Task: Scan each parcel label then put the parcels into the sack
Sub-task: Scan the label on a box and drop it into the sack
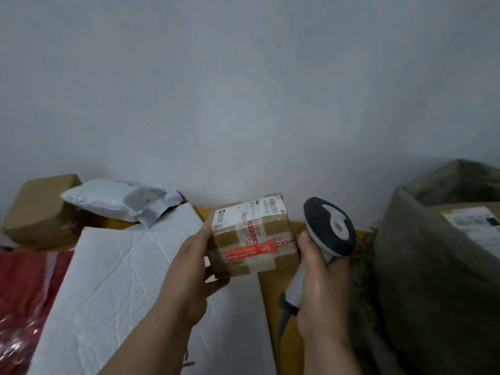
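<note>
The left hand [189, 262] grasps a small brown cardboard parcel [253, 239] by its left side, lifted above the worktop [267, 293]. Clear tape and red printed strips wrap the parcel; a white label [247, 213] covers its top. The right hand [320, 282] grasps a grey-and-white scanner [328, 230], just beside the parcel's right edge. A large white mailer [113, 280] lies left. The green sack [433, 266] stands open at right, a labelled box [476, 226] inside. Beyond, a grey poly bag [121, 200] rests near the wall.

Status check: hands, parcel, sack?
Left hand grips small taped parcel, label up. Right hand holds scanner beside it. Sack open at right, one box inside. Nothing blocking.
</note>
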### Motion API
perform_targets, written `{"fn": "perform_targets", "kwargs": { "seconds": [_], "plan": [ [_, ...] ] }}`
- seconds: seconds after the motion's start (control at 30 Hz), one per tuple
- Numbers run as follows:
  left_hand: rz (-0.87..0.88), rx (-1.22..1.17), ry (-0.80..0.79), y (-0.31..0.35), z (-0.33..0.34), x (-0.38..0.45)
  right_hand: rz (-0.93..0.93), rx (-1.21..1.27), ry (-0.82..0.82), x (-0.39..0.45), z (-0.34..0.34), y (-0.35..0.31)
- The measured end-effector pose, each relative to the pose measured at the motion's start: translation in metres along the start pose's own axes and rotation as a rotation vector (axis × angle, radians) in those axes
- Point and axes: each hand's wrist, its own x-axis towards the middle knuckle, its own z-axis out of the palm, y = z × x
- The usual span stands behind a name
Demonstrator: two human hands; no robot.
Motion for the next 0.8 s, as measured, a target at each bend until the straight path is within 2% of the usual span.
{"fn": "perform_targets", "kwargs": {
  "seconds": [0.17, 0.3, 0.5, 0.67, 0.8],
  "plan": [
    [0.054, -0.136, -0.133, 0.008, -0.044, -0.064, 0.023, 0.025, -0.141, -0.047, -0.004, -0.014],
    [0.100, -0.105, -0.255, 0.010, -0.081, -0.112, 0.041, 0.022, -0.259, -0.089, -0.002, -0.020],
    [0.141, -0.012, -0.307, 0.010, -0.122, -0.162, 0.056, 0.055, -0.226, -0.136, 0.006, -0.038],
    [0.091, -0.025, -0.267, 0.021, -0.167, -0.194, -0.003, 0.071, -0.218, -0.185, 0.024, -0.057],
    [0.039, 0.064, -0.343, 0.023, -0.219, -0.224, 0.007, 0.059, -0.239, -0.235, 0.040, -0.058]
  ]
}}
